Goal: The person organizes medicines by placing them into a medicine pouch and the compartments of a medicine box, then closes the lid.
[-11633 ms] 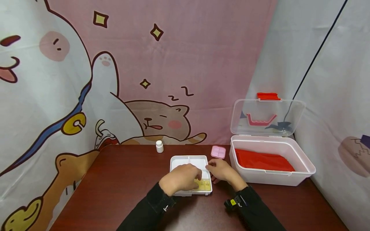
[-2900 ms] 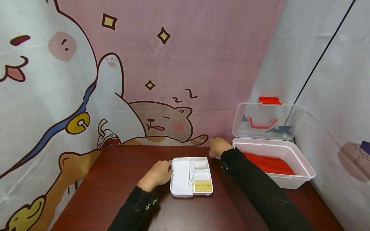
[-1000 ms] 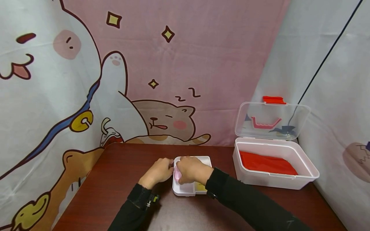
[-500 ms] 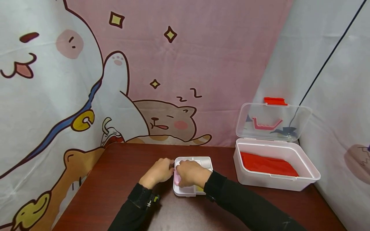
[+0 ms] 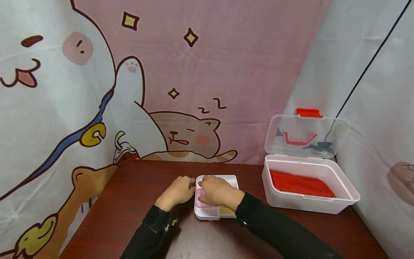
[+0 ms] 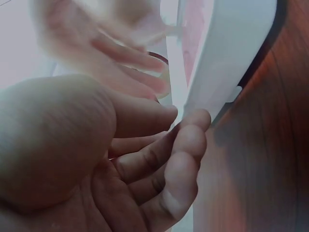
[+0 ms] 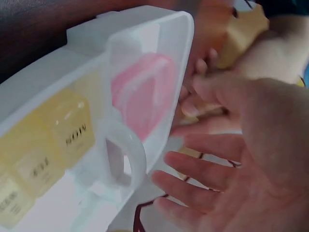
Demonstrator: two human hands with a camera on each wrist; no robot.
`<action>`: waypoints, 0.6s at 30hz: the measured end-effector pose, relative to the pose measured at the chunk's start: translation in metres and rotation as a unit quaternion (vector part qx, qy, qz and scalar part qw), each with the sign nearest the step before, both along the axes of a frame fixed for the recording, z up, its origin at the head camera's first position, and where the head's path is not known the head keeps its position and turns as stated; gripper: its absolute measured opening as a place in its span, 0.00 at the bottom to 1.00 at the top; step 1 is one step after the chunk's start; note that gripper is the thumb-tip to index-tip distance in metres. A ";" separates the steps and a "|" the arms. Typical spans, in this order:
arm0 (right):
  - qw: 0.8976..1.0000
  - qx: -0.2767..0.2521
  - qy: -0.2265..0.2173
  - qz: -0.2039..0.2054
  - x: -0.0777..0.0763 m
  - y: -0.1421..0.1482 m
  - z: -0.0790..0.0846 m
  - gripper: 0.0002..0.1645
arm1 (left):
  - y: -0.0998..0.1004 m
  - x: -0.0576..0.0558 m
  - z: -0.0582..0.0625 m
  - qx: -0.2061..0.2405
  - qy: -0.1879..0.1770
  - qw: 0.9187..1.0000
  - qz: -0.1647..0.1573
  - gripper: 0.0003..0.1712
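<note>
A white compartment box (image 5: 208, 214) lies open on the table. In its left compartment sits a pink pill case (image 7: 145, 92), flat against the bottom beside a white handle (image 7: 133, 150). Yellow pill organizer lids (image 7: 53, 145) with printed weekday letters fill the near right compartment. At the box's left far edge, my left hand (image 5: 176, 194) pinches the wall, thumb by the rim and fingertips outside. My right hand (image 5: 218, 192) hovers over the box with fingers spread loosely, apart from the pink case in the right wrist view. It hides much of the box's middle in the head view.
On the right stands a larger pale pink bin (image 5: 313, 201) with a red cloth item (image 5: 300, 184) inside. Its clear lid (image 5: 307, 133) is raised at the back. The brown table (image 5: 145, 187) ends at a cartoon-printed curtain (image 5: 252, 108).
The pink case went from beside the bin into the white box, and my right hand has let go of it. Earlier the white bottle moved from the table into the box. My left hand stays put.
</note>
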State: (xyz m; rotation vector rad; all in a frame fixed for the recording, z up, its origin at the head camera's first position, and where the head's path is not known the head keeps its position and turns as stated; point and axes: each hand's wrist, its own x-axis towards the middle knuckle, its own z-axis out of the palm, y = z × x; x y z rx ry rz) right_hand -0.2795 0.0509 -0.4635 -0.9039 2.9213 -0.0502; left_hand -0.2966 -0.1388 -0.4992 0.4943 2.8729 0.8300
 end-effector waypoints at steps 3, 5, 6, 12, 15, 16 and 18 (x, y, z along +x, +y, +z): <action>0.997 -0.073 0.013 -0.027 -0.003 0.016 0.005 0.25 | 0.000 0.001 0.002 -0.001 -0.010 1.000 0.009 0.23; 0.992 -0.114 0.018 -0.059 -0.005 0.031 0.005 0.22 | 0.001 0.002 0.004 0.000 -0.013 1.000 0.011 0.24; 0.989 -0.125 0.020 -0.076 -0.006 0.039 0.005 0.21 | 0.002 0.002 0.004 0.001 -0.014 1.000 0.013 0.24; 0.975 -0.139 -0.001 -0.175 -0.006 0.080 -0.005 0.17 | 0.006 0.003 0.000 0.012 -0.021 1.000 0.013 0.23; 0.967 -0.152 -0.017 -0.203 -0.002 0.095 -0.014 0.14 | 0.007 0.004 -0.001 0.012 -0.021 1.000 0.009 0.23; 0.965 -0.156 -0.020 -0.209 -0.001 0.100 -0.018 0.13 | 0.007 0.004 -0.002 0.012 -0.023 1.000 0.010 0.24; 0.961 -0.164 -0.030 -0.221 0.001 0.106 -0.024 0.12 | 0.008 0.003 -0.003 0.014 -0.025 1.000 0.011 0.23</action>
